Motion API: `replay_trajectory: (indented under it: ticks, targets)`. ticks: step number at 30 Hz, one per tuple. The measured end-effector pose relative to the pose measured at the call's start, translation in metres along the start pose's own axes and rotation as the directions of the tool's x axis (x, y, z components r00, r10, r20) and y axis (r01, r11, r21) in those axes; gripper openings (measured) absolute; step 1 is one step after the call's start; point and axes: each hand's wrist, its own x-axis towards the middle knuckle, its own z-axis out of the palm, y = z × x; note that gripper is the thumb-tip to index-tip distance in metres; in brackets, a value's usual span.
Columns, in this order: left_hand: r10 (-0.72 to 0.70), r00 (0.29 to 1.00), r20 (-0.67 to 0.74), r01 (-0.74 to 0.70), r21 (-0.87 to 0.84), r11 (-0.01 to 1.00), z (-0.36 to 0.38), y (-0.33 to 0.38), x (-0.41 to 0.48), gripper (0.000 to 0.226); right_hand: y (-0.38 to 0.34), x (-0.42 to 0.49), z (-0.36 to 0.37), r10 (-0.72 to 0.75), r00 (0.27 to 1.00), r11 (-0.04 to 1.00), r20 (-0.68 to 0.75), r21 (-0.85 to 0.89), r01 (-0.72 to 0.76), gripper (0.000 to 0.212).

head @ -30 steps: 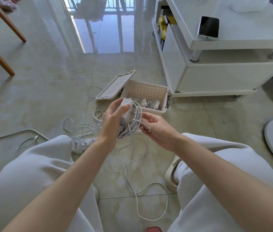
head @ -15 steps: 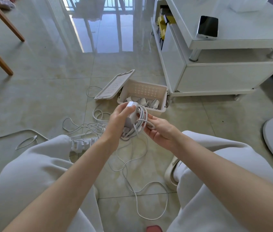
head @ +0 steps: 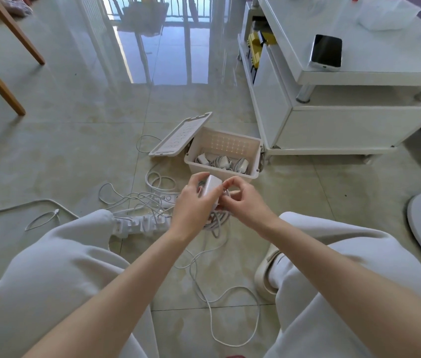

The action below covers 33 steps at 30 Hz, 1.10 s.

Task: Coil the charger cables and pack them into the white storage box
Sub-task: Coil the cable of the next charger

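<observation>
Floor, left: power strip [head: 139, 224] among loose cords | our left hand [head: 191, 205] grips the charger [head: 210, 188], its cable [head: 216, 223] coiled below | just beyond: open white box [head: 230, 146], chargers inside | our right hand [head: 245, 202] pinches the cable beside the charger.

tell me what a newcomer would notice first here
The hands at centre draw the eye: the left hand holds a white charger brick while the right hand pinches its cable, coils hanging below. Just beyond, the white storage box stands open on the floor with coiled chargers inside, its lid tilted at its left. A white power strip lies amid tangled cables left of the hands.
</observation>
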Motion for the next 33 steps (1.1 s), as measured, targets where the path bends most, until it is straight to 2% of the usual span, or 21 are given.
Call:
replay_trajectory:
  ticks: [2,4,10,12,16,21,26,28,30,33]
  targets:
    - [0.069,0.997,-0.022,-0.064,0.17,0.983,0.001,-0.005,0.0,0.049,0.005,0.002,0.001,-0.109,0.992,0.958,-0.056,-0.272,0.09,0.006]
    - [0.087,0.996,-0.026,-0.08,0.206,0.975,0.002,-0.01,0.001,0.047,0.008,0.004,0.002,-0.164,0.982,0.921,-0.089,-0.371,0.12,0.007]
    - [-0.039,0.999,0.013,0.039,0.032,0.999,-0.001,-0.006,0.01,0.053,0.007,0.008,0.0,-0.454,0.89,0.688,-0.042,-0.651,0.32,0.007]
    - [-0.087,0.996,0.024,0.087,-0.002,0.996,-0.006,-0.01,0.014,0.047,0.002,0.007,-0.003,-0.472,0.88,0.689,-0.052,-0.644,0.331,0.009]
    - [-0.165,0.986,-0.005,0.165,-0.036,0.986,-0.013,-0.025,0.02,0.032,-0.007,0.005,-0.007,-0.444,0.89,0.789,-0.103,-0.517,0.333,0.009]
    - [-0.208,0.978,-0.008,0.207,-0.052,0.977,-0.017,-0.034,0.023,0.044,-0.01,-0.001,-0.011,-0.416,0.899,0.852,-0.135,-0.403,0.334,0.013]
    - [-0.234,0.972,0.012,0.233,-0.13,0.964,-0.02,-0.026,0.023,0.047,-0.015,0.0,-0.019,-0.34,0.908,0.924,-0.245,-0.267,0.274,0.02]
    - [-0.173,0.985,-0.016,0.169,-0.133,0.977,-0.02,-0.018,0.021,0.05,-0.016,0.007,-0.025,-0.226,0.923,0.974,-0.31,-0.088,0.209,0.019]
    - [-0.054,0.996,-0.069,0.043,-0.145,0.989,-0.019,-0.006,0.017,0.051,-0.018,0.016,-0.033,-0.046,0.944,0.975,-0.326,0.191,0.114,0.011]
    - [0.135,0.98,-0.149,-0.151,-0.097,0.984,-0.02,0.005,0.009,0.058,-0.022,0.024,-0.038,0.199,0.96,0.827,-0.196,0.559,-0.057,0.002]
